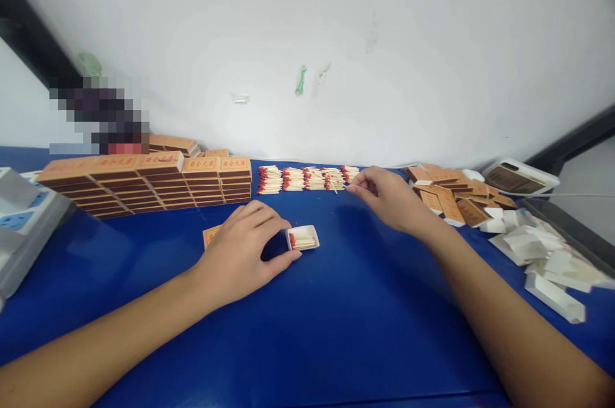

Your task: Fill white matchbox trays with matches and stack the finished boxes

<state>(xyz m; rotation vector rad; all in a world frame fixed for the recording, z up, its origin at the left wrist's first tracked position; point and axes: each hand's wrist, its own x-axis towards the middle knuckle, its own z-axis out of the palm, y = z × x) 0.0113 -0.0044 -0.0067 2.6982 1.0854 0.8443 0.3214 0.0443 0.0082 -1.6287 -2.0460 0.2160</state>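
Note:
My left hand (250, 248) holds the left end of a small white matchbox tray (314, 233) between thumb and fingers. Red-headed matches (303, 241) lie inside it, heads to the left. Partly hidden behind that hand is an orange matchbox sleeve (209, 236). Farther back, several bundles of loose matches (293, 179) lie in a row on the blue table. At the row's right end, my right hand (384, 196) is closed in a pinch, with what looks like a matchstick at its fingertips. Those fingertips partly cover the spot they touch.
Stacked matchboxes (202, 180) form a wall at the back left. A heap of orange sleeves (446, 193) and loose white trays (552, 261) lies at the right, near a white phone-like object (521, 177). A power strip (29, 222) stands at the left edge. A white wall (336, 43) bounds the table.

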